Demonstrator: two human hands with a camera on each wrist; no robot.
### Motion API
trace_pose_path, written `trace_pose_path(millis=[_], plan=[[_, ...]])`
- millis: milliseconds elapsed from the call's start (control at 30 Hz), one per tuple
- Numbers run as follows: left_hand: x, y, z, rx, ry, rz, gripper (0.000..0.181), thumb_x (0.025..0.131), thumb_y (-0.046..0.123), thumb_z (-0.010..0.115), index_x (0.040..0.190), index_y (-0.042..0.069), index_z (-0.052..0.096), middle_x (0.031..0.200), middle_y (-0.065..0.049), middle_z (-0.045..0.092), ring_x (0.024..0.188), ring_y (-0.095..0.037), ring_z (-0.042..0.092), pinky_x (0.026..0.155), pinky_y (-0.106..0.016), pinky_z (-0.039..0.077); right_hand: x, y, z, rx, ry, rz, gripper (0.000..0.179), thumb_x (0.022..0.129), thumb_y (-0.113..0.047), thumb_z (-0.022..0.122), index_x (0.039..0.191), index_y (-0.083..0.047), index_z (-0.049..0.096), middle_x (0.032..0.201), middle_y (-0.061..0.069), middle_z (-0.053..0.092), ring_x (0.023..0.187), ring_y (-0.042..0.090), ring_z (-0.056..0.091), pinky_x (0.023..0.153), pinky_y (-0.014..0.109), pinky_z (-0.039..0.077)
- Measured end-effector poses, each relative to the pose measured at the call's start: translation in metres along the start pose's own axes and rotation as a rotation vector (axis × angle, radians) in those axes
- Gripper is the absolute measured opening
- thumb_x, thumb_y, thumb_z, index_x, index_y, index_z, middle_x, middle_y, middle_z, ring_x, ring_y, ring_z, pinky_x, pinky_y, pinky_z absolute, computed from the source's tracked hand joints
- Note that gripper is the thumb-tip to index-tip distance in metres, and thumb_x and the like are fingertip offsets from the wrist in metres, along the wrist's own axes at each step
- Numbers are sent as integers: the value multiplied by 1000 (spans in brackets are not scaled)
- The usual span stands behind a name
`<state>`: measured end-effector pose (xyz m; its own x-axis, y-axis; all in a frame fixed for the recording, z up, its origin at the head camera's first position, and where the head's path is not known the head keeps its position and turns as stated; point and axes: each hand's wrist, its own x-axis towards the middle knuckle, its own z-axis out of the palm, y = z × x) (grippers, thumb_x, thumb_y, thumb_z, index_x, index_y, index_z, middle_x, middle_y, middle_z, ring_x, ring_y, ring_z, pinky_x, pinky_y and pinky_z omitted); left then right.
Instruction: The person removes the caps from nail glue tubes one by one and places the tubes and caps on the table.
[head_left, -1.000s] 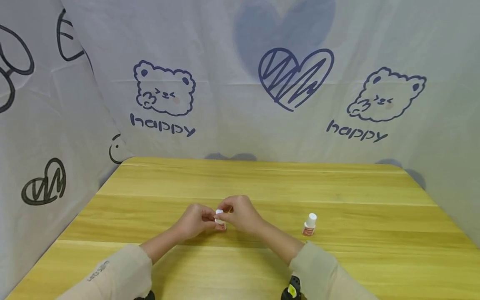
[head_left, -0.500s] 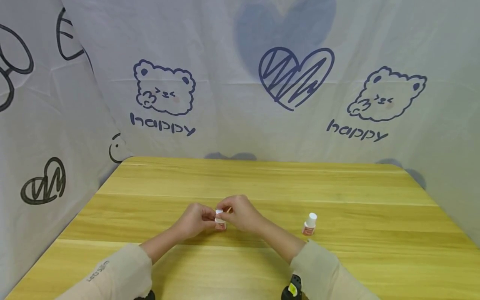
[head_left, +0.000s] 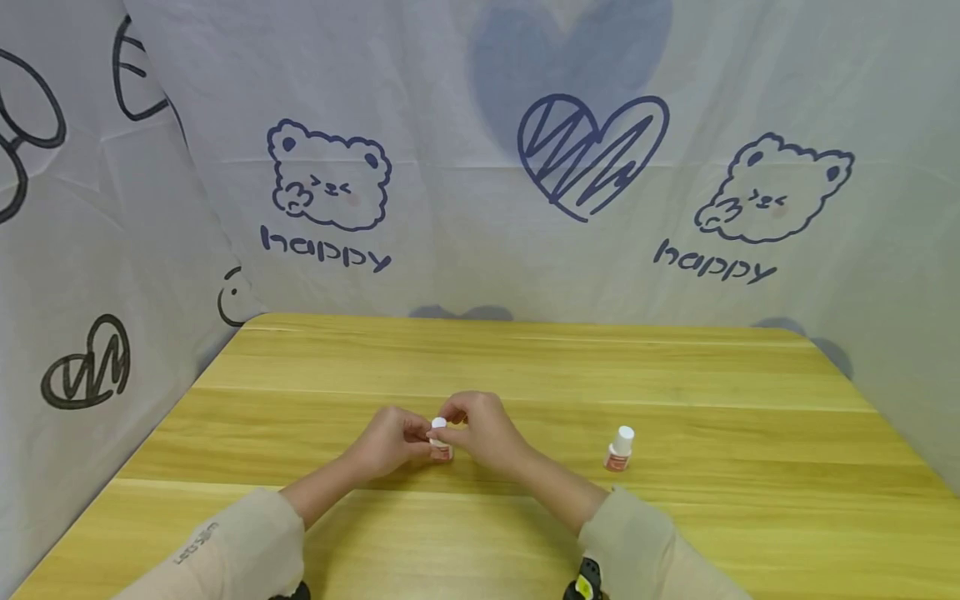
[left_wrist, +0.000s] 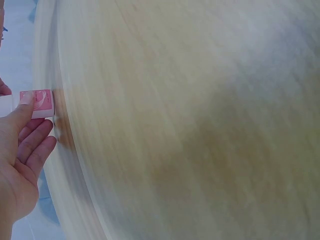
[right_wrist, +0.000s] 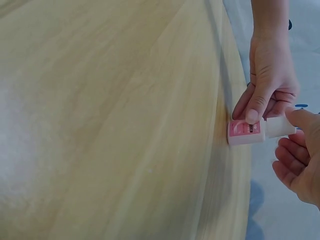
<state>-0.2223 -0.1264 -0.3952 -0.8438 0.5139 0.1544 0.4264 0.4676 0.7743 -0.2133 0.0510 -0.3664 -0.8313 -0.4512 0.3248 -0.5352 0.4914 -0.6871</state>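
Observation:
Between my hands a small white bottle (head_left: 441, 452) with a pink label stands upright on the wooden table. My left hand (head_left: 386, 443) grips its body, thumb across the pink label (left_wrist: 42, 100) in the left wrist view. With thumb and fingers my right hand (head_left: 486, 429) pinches the white cap (right_wrist: 280, 126) from the other side. In the right wrist view the cap sits at the neck of the bottle (right_wrist: 245, 134), and both hands show around it.
A second white bottle (head_left: 618, 450) with a white cap and reddish label stands upright on the table (head_left: 525, 367), right of my right hand. A white cloth (head_left: 450, 242) with blue drawings hangs behind the table.
My right hand's fingers have shifted slightly around the cap. The left hand and both bottles keep their places.

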Motion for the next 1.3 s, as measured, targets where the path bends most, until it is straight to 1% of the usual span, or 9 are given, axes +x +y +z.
trace_pose_path(millis=[167,367,500,667,733,967,1133,1233,1300], plan=[[0,0,0,35,8,5,10,80,3,69,87,-4,72,82,-15,72,75,-19,71,64,-20,55,1,-1,-1,0,2,-23,7,81,-7,70,76,-3,69,76,7,69,71,12,57,70,38,54],[0,1,-1,42,3,3,11,80,4,69,88,-3,72,83,-15,72,75,-19,71,64,-19,55,1,-2,-3,10,-39,-21,5,82,-6,69,80,-2,70,81,9,70,75,16,63,72,38,55],[-1,1,-1,17,-8,-1,11,80,5,70,88,-3,72,84,-15,72,76,-19,71,65,-19,55,1,-3,-4,5,-76,-10,5,83,-7,68,83,-2,70,83,8,70,76,16,63,72,33,55],[-1,1,-1,-1,-17,-6,12,80,5,70,89,-4,72,85,-15,72,77,-19,71,65,-19,55,3,-3,-6,-2,-118,-2,6,84,-6,67,86,-2,70,83,8,70,76,14,63,68,20,51],[-1,1,-1,-3,-18,-1,12,80,5,70,88,-4,71,85,-16,72,77,-20,71,65,-19,55,4,-3,-7,1,-134,0,7,85,-5,66,87,-1,71,84,9,70,76,14,62,65,18,49],[-2,0,0,-8,-3,2,10,80,2,69,87,-5,71,84,-17,72,78,-22,71,65,-20,56,5,-2,-7,-26,-171,-28,11,86,-1,63,93,1,70,90,11,70,83,19,64,67,16,50],[-2,-1,0,4,3,5,11,81,2,69,89,-5,71,85,-17,72,77,-22,71,65,-21,56,5,0,-6,-26,-145,-1,12,84,-6,66,95,-1,70,92,9,70,85,18,63,68,18,48],[-2,-1,-1,11,-2,8,12,81,2,68,90,-5,71,85,-17,72,77,-22,71,66,-21,56,3,1,-5,-14,-110,14,13,82,-10,70,92,-2,71,90,8,71,82,16,61,68,19,47],[-1,0,-1,11,-6,5,11,81,1,68,90,-5,71,85,-17,72,78,-22,71,66,-21,56,3,2,-4,-12,-86,6,11,81,-10,71,89,-3,71,87,7,71,79,14,60,67,18,47]])
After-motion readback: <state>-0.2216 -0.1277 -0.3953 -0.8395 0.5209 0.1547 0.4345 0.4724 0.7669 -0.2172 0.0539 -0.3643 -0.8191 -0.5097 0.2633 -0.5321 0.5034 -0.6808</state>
